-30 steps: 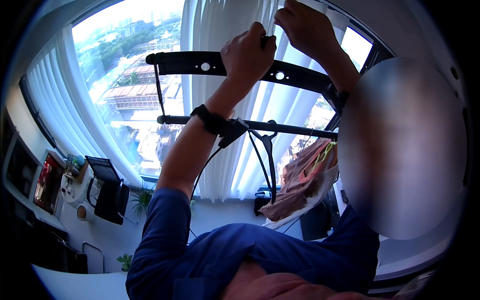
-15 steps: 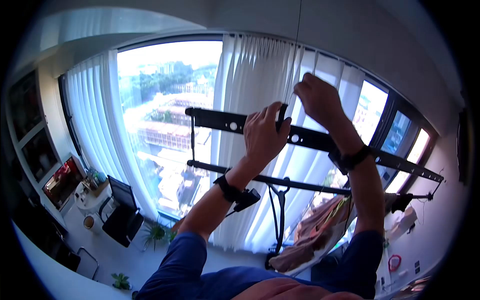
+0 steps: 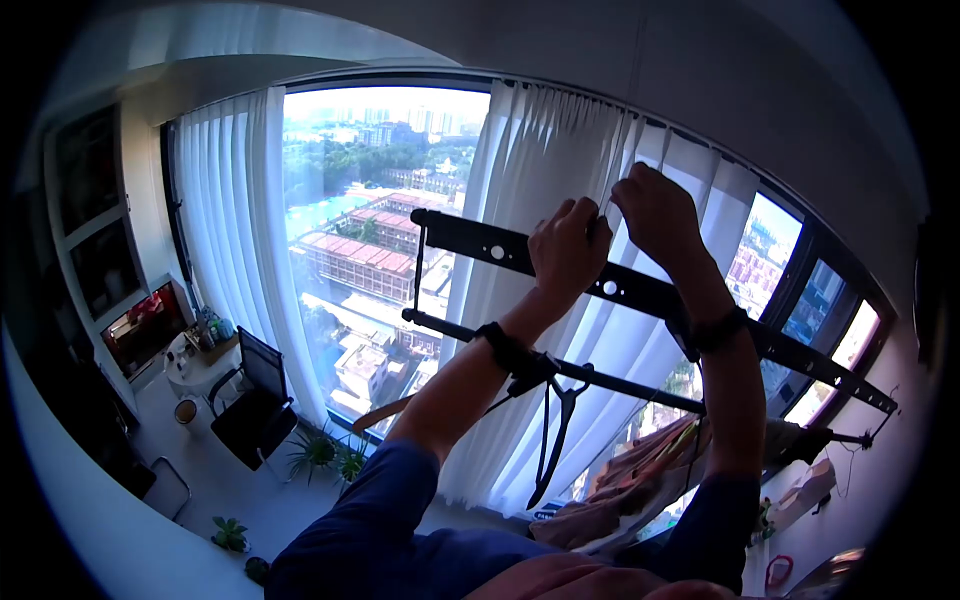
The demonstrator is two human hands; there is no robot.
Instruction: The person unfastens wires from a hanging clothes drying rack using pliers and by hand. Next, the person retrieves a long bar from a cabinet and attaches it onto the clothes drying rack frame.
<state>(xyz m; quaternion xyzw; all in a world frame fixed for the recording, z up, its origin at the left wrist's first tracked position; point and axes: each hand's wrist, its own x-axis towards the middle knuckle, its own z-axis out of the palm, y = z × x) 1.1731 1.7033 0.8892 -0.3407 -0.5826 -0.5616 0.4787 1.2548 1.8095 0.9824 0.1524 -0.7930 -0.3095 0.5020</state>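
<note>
Overhead two-handed step at the black bar, in front of white curtain. Left hand curled, right hand fingers drawn narrow; can't tell what's held. Next move probably needs bar steady.

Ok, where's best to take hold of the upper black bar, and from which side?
Probably by its top and bottom edges, between the two round holes flanking the left hand, coming from the near side: the upper black bar is a long flat strip, broad face this way, while its left end carries a link to the lower bar.
</note>
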